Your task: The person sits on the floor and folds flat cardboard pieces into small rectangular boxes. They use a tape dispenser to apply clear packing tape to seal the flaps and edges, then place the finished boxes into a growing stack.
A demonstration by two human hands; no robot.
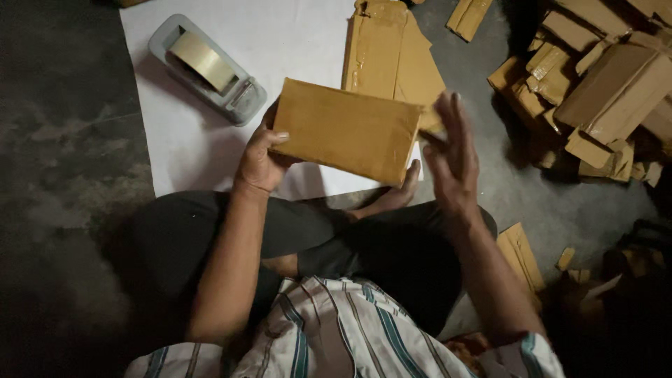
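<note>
Head view: white sheet on dark concrete floor, dim room.

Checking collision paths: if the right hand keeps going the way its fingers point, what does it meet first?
Probably the folded brown cardboard lying on the white sheet, just beyond the right hand; depth is unclear.

Count on inspection: one brown wrapped parcel in the left hand. One tape dispenser beyond that hand. One flattened brown stack beyond the parcel. Heap of similar parcels past the right hand; number indeterminable.
</note>
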